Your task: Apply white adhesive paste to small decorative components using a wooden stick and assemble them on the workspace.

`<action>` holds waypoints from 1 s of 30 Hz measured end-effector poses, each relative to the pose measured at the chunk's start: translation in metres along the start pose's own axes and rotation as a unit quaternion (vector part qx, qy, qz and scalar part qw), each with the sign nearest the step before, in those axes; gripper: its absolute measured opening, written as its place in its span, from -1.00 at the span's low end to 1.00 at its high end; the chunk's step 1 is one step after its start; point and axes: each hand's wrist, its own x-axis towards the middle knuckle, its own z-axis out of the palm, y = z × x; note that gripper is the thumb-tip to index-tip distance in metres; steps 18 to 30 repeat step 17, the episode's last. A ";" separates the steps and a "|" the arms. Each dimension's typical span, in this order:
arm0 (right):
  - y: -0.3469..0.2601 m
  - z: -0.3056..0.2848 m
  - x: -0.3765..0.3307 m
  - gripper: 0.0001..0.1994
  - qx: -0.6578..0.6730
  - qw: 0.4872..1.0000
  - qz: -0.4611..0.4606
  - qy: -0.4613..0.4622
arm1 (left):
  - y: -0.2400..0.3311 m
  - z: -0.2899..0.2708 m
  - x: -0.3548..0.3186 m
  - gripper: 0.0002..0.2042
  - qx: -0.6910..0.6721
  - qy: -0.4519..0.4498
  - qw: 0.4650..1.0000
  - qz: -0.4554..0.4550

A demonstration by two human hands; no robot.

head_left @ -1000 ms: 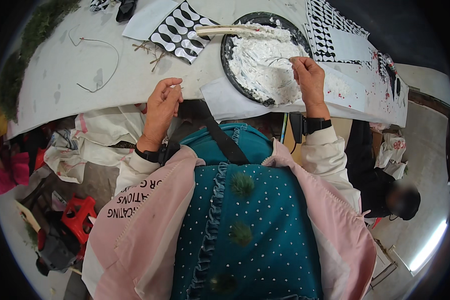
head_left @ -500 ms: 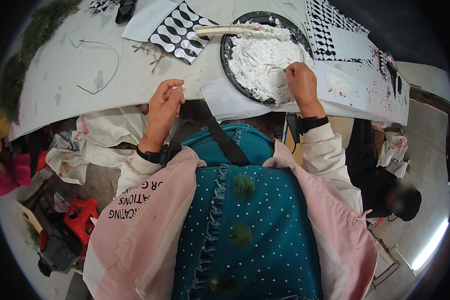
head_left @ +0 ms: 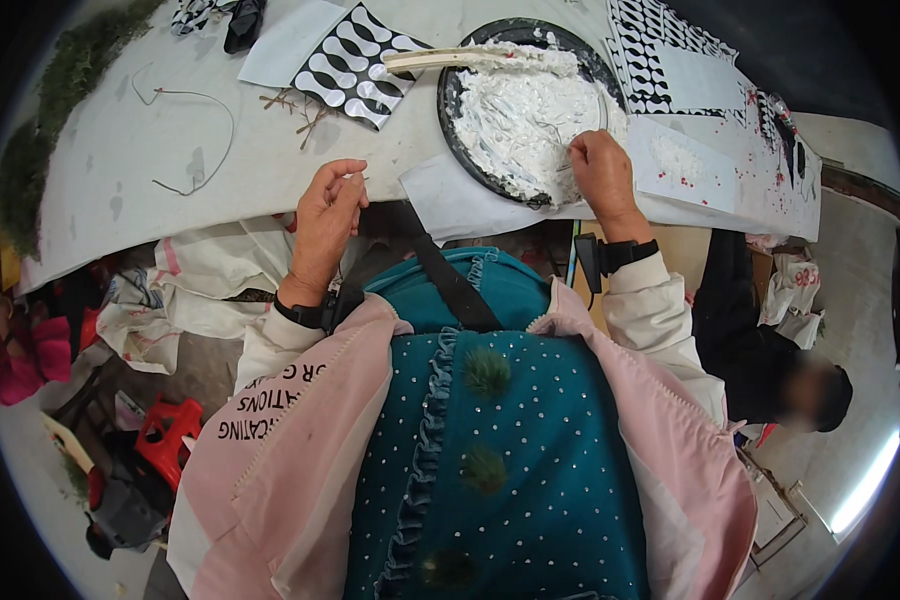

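A round black tray (head_left: 454,128) at the far middle of the table holds thick white paste (head_left: 515,125). My right hand (head_left: 602,172) is closed over the tray's near right part, pinching a thin branched twig (head_left: 560,138) whose tips are at the paste. My left hand (head_left: 328,205) hovers at the table's near edge, left of the tray. Its fingers are curled with thumb and forefinger together; a tiny tip shows there, too small to name. A paste-coated wooden stick (head_left: 425,60) lies across the tray's far rim.
On the table (head_left: 270,150) lie a bent wire (head_left: 232,130), several small brown twigs (head_left: 310,118) and black-and-white patterned sheets (head_left: 355,65). White grains and red bits cover a paper (head_left: 682,170) at right. Greenery (head_left: 70,95) lines the left edge. Another person (head_left: 760,340) is at right.
My right hand has shifted slightly down, and the twig's tips now sit lower against the paste. My left hand stays nearly still. The person at right has moved slightly.
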 end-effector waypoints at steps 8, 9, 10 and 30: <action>-0.013 0.003 0.006 -0.96 -0.101 0.994 -0.006 -0.050 | -0.002 0.001 0.003 -0.77 0.009 -0.019 1.000 -0.002; -0.012 0.001 0.006 -0.96 -0.102 0.994 -0.005 -0.049 | -0.003 0.001 0.003 -0.77 0.012 -0.025 1.000 -0.003; -0.012 -0.003 0.007 -0.95 -0.079 0.996 -0.008 -0.030 | -0.003 0.001 0.003 -0.76 0.014 -0.028 1.000 -0.004; -0.030 -0.024 0.018 -0.94 -0.016 0.996 -0.005 0.090 | -0.002 0.000 0.004 -0.76 0.014 -0.018 1.000 -0.006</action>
